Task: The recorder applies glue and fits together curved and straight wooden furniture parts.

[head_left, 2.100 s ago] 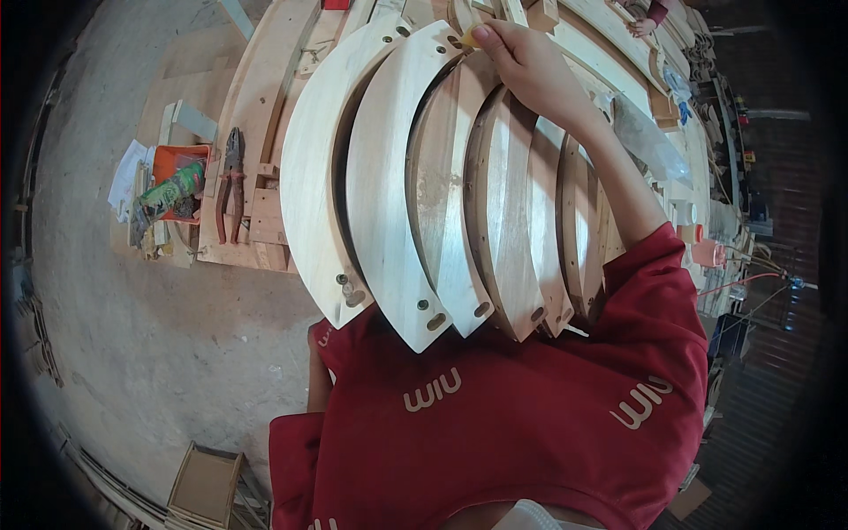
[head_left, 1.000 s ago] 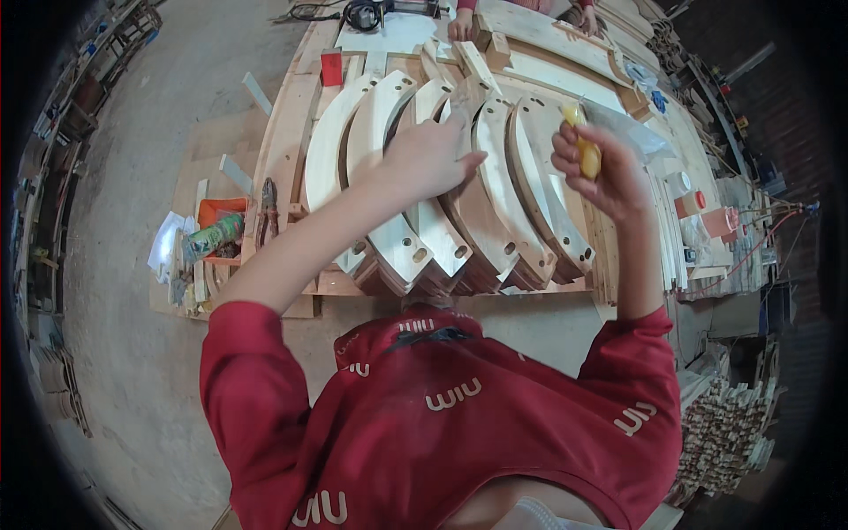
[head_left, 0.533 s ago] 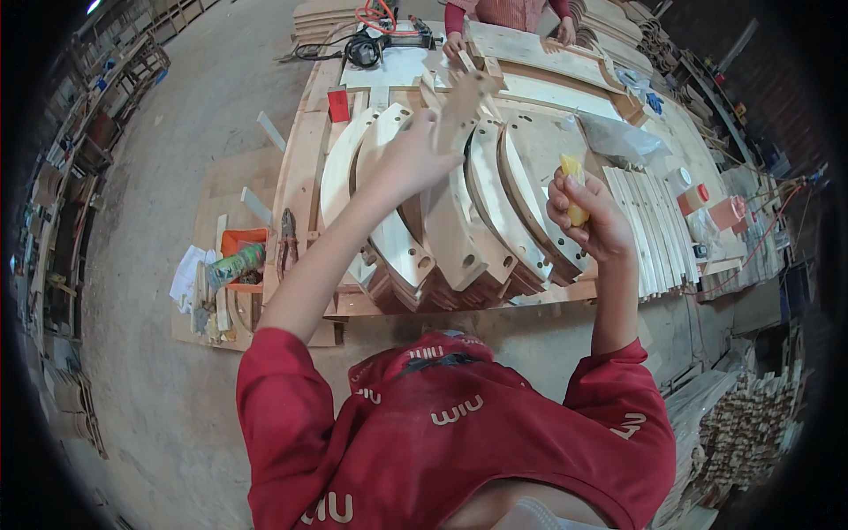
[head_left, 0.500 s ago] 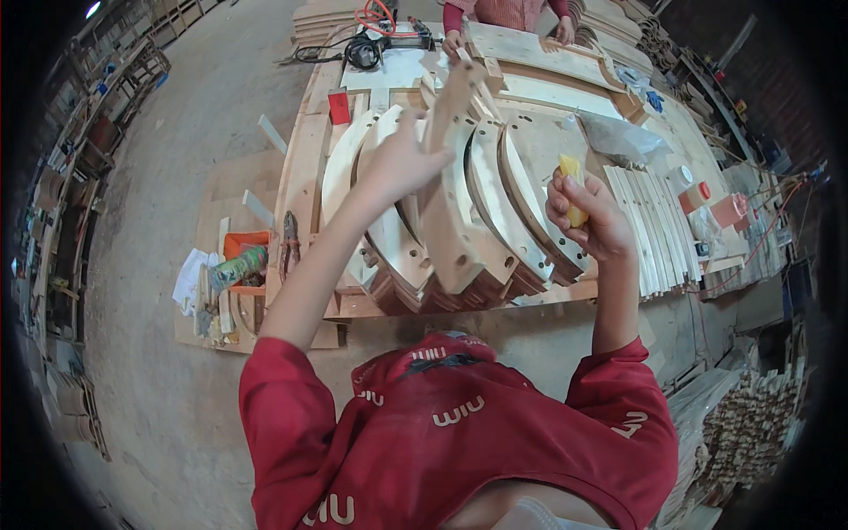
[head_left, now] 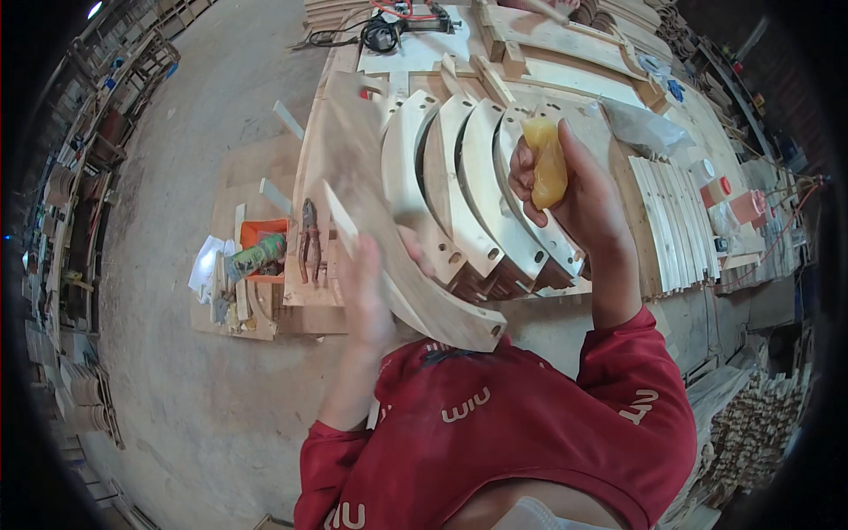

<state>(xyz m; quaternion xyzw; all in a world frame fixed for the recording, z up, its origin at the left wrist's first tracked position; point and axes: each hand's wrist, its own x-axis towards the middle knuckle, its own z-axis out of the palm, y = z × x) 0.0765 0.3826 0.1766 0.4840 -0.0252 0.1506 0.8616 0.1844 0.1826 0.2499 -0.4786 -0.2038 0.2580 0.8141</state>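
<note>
My left hand grips a curved wooden piece and holds it tilted in front of my chest. A bolt-sized hole shows near the piece's lower end; its upper end is smeared by motion. In my right hand is a small translucent bag of something yellow, pinched upright between thumb and fingers. Beneath and beyond both hands, stacks of similar curved wooden pieces with holes at their ends stand side by side on the wooden workbench.
Pliers lie at the bench's left edge, beside an orange bin with a green can. Wooden slats and red-and-white containers sit to the right. A wooden frame and black cable are at the back.
My left hand has lifted the curved piece off the stacks and drawn it left and toward me. My right hand, still holding the yellow bag, has moved slightly left, and my view has shifted.
</note>
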